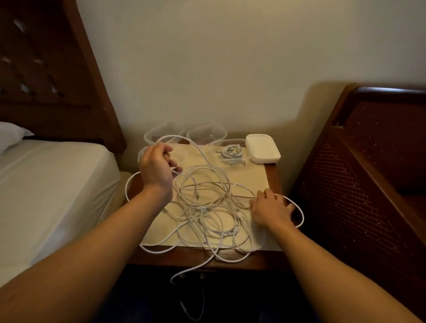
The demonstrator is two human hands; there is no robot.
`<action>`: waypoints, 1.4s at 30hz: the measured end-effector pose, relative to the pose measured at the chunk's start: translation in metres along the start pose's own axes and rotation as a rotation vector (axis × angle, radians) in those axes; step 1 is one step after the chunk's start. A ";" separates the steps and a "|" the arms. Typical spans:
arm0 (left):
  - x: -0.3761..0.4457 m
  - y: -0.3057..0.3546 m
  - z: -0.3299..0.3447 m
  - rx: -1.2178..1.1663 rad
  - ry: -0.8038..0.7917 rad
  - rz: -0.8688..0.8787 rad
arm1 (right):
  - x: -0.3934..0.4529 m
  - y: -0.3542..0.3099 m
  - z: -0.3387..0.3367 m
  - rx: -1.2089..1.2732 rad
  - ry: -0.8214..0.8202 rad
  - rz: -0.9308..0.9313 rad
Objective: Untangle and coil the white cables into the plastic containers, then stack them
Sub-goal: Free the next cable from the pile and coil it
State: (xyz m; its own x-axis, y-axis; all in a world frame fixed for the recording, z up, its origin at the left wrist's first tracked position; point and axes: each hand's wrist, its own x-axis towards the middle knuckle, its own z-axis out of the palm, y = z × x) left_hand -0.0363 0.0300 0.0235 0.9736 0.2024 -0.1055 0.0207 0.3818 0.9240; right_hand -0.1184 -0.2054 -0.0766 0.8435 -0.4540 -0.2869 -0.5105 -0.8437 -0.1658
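Head view, early stage: your left hand (155, 167) pinches one strand of the tangled white cables (212, 210) at centre, your right hand (271, 209) presses flat at 3 o'clock, one coiled cable (232, 153) done, plastic containers (206, 134) at 12 o'clock unstacked.

The tangled white cables (212, 207) look like smooth, matt plastic-sheathed cord, as does the small coiled white cable bundle (232, 153). They lie on a pale yellow mat (245, 173), flat and matt, paper or thin cloth; which cannot be told. Under it the dark brown wooden bedside table (273, 175) has a polished, slightly glossy finish. The clear plastic containers (206, 134) are glossy and see-through; the white lidded plastic container (262, 151) is opaque and smooth.
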 end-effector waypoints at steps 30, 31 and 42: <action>-0.008 -0.071 0.023 1.605 -0.786 0.229 | -0.016 -0.061 -0.169 0.918 1.001 -0.503; -0.006 -0.070 0.020 1.598 -0.760 0.212 | -0.019 -0.059 -0.169 0.905 1.043 -0.521; -0.024 -0.028 0.061 0.939 -0.733 0.376 | -0.052 -0.092 -0.179 1.168 0.706 -0.728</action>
State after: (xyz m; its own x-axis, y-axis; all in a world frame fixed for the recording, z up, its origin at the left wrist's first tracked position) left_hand -0.0459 -0.0409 0.0225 0.8456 -0.5052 0.1722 -0.4253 -0.4426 0.7894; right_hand -0.0861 -0.1555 0.1222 0.6922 -0.3803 0.6134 0.4736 -0.4019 -0.7837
